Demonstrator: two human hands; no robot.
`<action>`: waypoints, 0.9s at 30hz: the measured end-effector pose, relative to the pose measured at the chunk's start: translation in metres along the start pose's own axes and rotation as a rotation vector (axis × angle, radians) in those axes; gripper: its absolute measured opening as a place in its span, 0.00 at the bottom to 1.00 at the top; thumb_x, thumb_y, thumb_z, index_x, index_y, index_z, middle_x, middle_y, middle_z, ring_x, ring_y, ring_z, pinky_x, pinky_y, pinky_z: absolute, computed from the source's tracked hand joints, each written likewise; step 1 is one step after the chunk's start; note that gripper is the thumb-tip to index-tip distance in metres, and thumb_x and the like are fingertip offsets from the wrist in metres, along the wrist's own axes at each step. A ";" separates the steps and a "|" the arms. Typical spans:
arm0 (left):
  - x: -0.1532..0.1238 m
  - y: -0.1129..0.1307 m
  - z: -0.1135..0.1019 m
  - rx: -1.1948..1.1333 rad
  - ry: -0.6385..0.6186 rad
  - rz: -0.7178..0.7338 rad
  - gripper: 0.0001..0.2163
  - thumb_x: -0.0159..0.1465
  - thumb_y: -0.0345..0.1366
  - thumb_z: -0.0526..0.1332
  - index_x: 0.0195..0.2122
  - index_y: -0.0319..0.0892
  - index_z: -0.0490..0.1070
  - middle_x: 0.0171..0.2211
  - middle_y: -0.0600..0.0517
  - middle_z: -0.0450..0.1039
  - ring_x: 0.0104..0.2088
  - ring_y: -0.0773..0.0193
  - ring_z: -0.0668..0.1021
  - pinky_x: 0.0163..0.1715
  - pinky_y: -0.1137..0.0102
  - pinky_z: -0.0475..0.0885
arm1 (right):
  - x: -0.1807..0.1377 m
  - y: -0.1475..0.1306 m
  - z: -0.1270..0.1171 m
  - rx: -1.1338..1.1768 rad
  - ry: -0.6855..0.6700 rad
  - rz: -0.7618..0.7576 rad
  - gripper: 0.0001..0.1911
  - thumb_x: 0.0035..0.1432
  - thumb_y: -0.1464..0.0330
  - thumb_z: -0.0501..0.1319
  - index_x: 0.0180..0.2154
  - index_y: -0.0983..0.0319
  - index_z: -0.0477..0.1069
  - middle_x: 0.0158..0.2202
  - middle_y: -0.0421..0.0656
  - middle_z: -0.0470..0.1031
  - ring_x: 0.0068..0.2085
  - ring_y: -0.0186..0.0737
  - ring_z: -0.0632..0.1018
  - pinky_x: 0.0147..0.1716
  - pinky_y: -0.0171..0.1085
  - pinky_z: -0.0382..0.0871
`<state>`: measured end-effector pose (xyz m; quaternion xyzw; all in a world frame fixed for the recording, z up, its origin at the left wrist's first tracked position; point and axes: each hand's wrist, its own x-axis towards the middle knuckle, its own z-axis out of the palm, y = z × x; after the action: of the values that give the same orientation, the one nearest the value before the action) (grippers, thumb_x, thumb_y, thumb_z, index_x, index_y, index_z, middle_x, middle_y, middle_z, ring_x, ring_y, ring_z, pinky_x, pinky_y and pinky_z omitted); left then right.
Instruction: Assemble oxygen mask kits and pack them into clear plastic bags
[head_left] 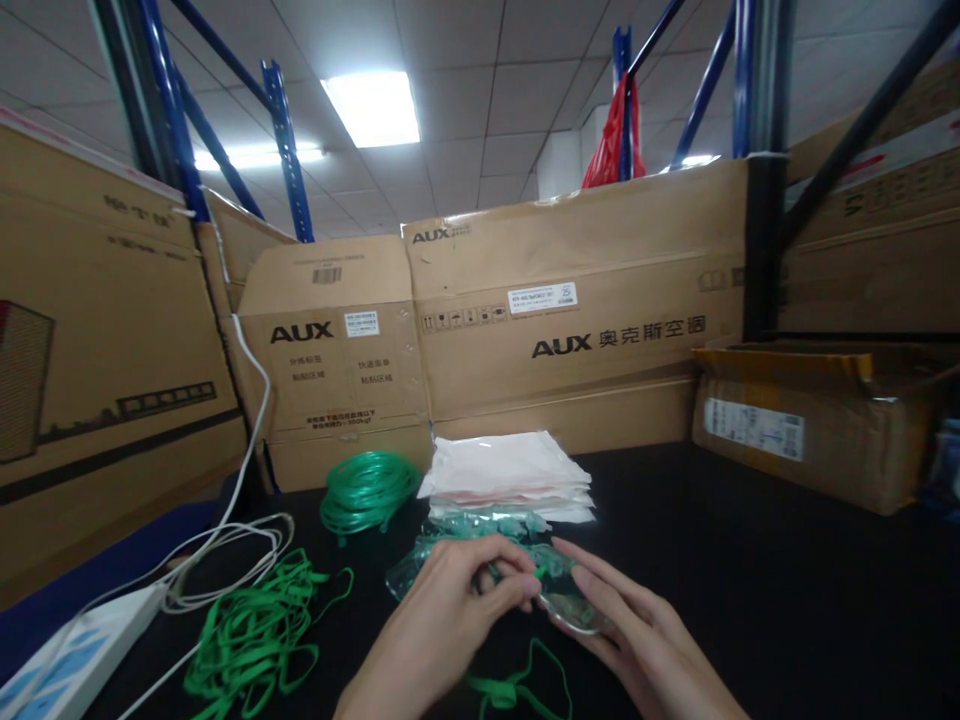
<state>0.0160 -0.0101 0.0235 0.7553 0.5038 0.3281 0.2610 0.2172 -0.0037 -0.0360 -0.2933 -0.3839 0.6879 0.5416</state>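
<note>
My right hand (637, 615) holds a clear plastic face mask (574, 608) with a greenish tint, fingers along its outer side. At the mask's near-left edge, my left hand (450, 600) pinches the end of a green elastic strap (538, 573) between thumb and forefinger. A loop of green strap (504, 692) hangs or lies below the hands; whether it joins the pinched end is hidden. Behind my left hand lie more clear green plastic masks (409, 568), partly covered by the hand.
A pile of green straps (259, 635) lies at left, beside a white cable (244, 545) and a power strip (82, 650). Coiled green tubing (367, 490) and stacked white packets (506, 470) stand behind the masks. An open carton (810, 430) is at right; cardboard panels (577, 300) wall the back.
</note>
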 end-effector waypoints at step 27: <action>0.001 0.011 0.003 0.073 0.089 0.034 0.10 0.67 0.41 0.64 0.35 0.43 0.84 0.30 0.54 0.80 0.29 0.63 0.75 0.32 0.73 0.65 | -0.005 -0.003 0.009 0.023 -0.049 -0.028 0.25 0.50 0.51 0.76 0.46 0.57 0.84 0.47 0.48 0.85 0.49 0.53 0.83 0.55 0.52 0.74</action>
<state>0.0249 -0.0131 0.0297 0.7574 0.5136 0.3473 0.2049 0.2126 -0.0097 -0.0287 -0.2644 -0.3932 0.6917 0.5450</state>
